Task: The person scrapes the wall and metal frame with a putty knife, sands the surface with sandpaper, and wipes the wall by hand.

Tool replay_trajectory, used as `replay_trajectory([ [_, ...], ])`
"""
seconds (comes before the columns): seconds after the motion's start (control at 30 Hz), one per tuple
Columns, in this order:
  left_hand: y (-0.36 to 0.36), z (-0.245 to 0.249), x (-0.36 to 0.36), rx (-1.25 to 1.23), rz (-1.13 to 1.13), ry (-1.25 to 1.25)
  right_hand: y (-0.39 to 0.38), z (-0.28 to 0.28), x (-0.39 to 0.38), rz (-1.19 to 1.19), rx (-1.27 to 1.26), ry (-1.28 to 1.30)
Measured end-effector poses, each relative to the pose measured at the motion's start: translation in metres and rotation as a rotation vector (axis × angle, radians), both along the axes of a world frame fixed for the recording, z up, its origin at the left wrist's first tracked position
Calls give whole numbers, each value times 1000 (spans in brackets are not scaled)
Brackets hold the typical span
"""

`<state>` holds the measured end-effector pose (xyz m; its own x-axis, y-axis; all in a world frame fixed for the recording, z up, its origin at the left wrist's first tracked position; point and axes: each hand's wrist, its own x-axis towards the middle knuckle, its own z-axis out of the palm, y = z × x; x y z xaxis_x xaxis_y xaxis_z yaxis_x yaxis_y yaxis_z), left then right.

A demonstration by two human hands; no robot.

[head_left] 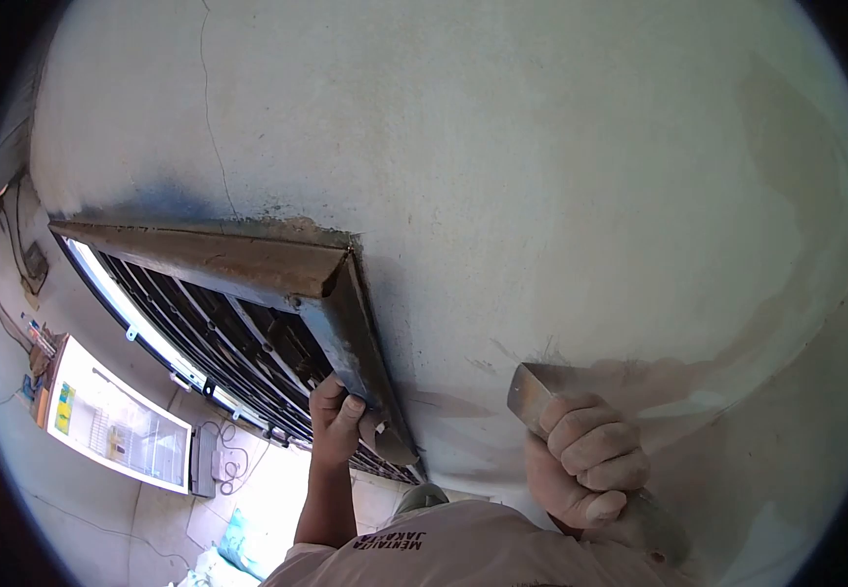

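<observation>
1. I see my right hand closed in a tight fist around the handle of a scraper
2. The scraper's flat metal blade lies against the plastered wall, low and right in my view, with pale smears on the plaster around it
3. My left hand is curled shut over the lower edge of a rusty metal window frame, just left of the scraper
4. Dark grille bars fill the frame, and a lit cabinet stands far left
</observation>
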<state>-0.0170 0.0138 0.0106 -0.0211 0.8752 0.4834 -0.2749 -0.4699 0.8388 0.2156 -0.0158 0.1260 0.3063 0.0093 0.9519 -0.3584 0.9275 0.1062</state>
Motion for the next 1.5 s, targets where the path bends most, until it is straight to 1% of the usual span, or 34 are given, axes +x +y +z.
replay_trajectory([
  [0.07,0,-2,-4,-9,-1,25,3,6,-4,-30,38,-31],
  [0.17,1,-6,-6,-16,-27,-3,2,2,-1,6,14,9],
  [0.27,0,-3,-4,-20,-15,-11,1,-7,8,9,14,-20],
  [0.37,1,-1,-3,-4,-34,-20,3,-2,4,-25,48,-61],
  [0.47,-3,2,-7,-72,-86,-11,12,12,-6,55,78,-22],
  [0.57,-1,1,-7,-12,-3,46,11,5,-2,-61,64,-103],
  [0.67,3,0,-7,20,18,62,0,-9,8,-31,-11,-40],
  [0.73,6,3,-8,55,32,94,5,0,4,-24,18,-37],
  [0.77,5,4,-9,64,36,113,5,4,1,-24,24,-32],
  [0.87,6,3,-13,28,2,103,5,19,-9,-84,14,-129],
  [0.97,6,4,-12,11,-14,92,8,7,-4,-31,34,-40],
  [1.07,7,7,-13,33,-20,101,-1,-4,8,-91,11,-47],
  [1.17,9,11,-9,103,17,97,-5,2,8,-114,-37,-125],
  [1.27,12,7,-10,99,9,84,0,9,-3,-162,42,-96],
  [1.47,10,7,-11,57,-1,99,-4,1,13,-79,-63,-119],
  [1.5,10,8,-10,54,0,98,-2,0,14,-75,-44,-112],
])
